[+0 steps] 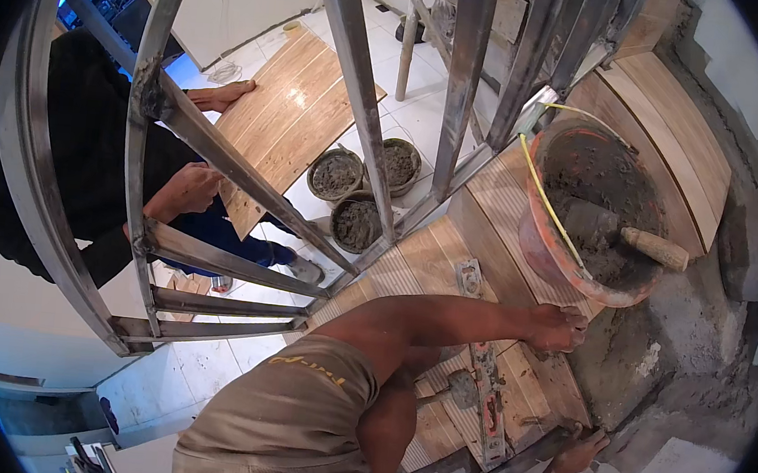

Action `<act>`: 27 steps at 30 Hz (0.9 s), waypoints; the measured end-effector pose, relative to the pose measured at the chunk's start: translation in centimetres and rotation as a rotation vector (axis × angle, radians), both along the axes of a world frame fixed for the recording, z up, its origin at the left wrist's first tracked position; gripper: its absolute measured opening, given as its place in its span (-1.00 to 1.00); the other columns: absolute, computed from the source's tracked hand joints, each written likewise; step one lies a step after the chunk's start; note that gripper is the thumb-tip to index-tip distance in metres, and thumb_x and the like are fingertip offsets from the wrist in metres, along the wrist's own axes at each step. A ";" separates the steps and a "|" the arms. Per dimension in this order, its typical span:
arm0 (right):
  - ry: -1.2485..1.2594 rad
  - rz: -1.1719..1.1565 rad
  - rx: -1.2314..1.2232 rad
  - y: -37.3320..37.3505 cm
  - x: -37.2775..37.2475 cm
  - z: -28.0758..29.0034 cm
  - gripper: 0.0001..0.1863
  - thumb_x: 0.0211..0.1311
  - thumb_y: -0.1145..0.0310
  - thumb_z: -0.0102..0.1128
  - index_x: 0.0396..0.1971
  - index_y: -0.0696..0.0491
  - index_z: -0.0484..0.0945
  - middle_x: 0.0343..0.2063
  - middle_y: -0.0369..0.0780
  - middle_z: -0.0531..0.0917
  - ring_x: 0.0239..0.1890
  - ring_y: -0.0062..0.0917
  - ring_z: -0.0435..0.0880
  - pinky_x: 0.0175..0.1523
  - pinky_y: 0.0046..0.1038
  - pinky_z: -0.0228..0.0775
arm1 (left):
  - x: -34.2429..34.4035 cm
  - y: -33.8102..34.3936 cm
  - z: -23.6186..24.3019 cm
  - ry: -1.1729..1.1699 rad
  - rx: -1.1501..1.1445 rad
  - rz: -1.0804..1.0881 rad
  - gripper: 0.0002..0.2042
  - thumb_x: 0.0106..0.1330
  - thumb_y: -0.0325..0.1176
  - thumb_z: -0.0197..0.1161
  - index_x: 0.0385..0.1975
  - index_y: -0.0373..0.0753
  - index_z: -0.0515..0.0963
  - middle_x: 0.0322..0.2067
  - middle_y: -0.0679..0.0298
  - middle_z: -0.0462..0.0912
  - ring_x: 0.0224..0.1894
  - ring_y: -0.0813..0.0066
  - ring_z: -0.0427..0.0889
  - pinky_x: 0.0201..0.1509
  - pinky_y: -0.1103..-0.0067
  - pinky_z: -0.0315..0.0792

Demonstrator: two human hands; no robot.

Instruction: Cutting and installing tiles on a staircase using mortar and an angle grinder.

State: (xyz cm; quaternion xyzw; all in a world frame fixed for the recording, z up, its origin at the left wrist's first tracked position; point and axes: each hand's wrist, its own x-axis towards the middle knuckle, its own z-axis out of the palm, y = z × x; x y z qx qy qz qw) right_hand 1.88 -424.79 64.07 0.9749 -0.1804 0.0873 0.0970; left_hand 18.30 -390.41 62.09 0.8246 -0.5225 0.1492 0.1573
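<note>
My left hand [558, 328] reaches across a ribbed wood-look tile [448, 270] on the step, its fingers curled over the tile's far edge beside wet mortar [629, 366]. At the tile's near corner, my right hand [578, 452] grips the dark edge from below. A long spirit level [485, 381] lies across the tile between my arms, and a small trowel [460, 390] rests beside it.
An orange bucket [532, 241] of mortar with a wooden-handled trowel [653, 248] stands on the step above. Three small mortar pans [336, 175] sit on the white floor. A steel railing frame [169, 110] curves at left. Behind it, a person in black [71, 147] holds a wood-look plank [290, 116].
</note>
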 end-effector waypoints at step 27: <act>-0.559 0.133 0.118 3.9 -3.3 -3.9 -0.24 0.42 -0.07 0.19 0.41 0.12 0.26 0.25 0.09 0.38 0.18 0.02 0.52 0.20 -0.06 0.47 | -1.2 1.0 2.5 0.112 -0.101 0.028 -0.91 0.15 -0.25 0.28 -0.46 -0.09 0.59 -0.18 0.38 0.46 0.15 0.21 0.33 0.17 0.34 0.40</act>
